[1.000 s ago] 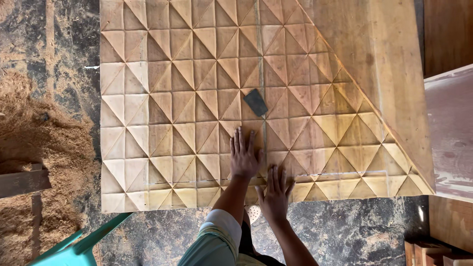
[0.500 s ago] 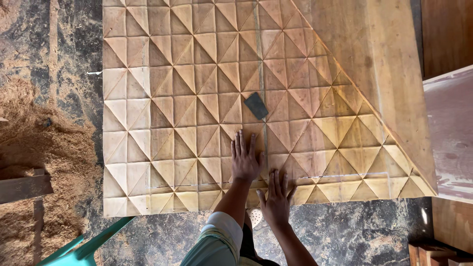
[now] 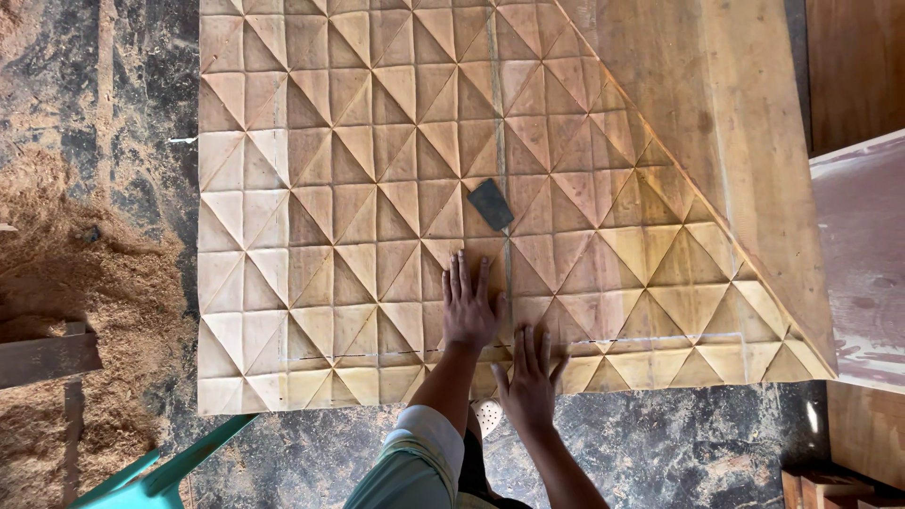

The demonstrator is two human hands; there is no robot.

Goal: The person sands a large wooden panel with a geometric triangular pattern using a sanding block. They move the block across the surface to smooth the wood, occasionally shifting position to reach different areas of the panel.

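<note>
Fingers of both hands lie flat and slightly spread on a carved wooden panel (image 3: pixel 358 188), pinching nothing.

Far left: a heap of sawdust (image 3: pixel 75 283) covers the dark mottled floor (image 3: pixel 660 443), with a wooden batten (image 3: pixel 42 358) lying across it. At the lower left a teal plastic chair (image 3: pixel 160 471) reaches up to the panel's near edge.

The panel fills the middle of the view. Its face is cut into a grid of raised squares, each divided into triangular facets. Its long axis cannot be judged, since the far end runs out of the top of the view; the near edge lies square across in front of the person. To the right the carved pattern ends along a diagonal line, beyond which a plain uncarved section (image 3: pixel 716 123) runs to the panel's right edge.

The left hand (image 3: pixel 468 303) rests palm down on the carving near the near edge, fingers pointing away from the person; a pale sleeve covers the forearm. Just beyond its fingertips, apart from them, a small dark flat piece (image 3: pixel 490 204), possibly abrasive paper, lies tilted on the facets.

The right hand (image 3: pixel 530 377) lies palm down at the panel's near edge, just beside and nearer than the left, fingers pointing away.

Far right: a reddish board (image 3: pixel 863 254) stands beside the panel.
</note>
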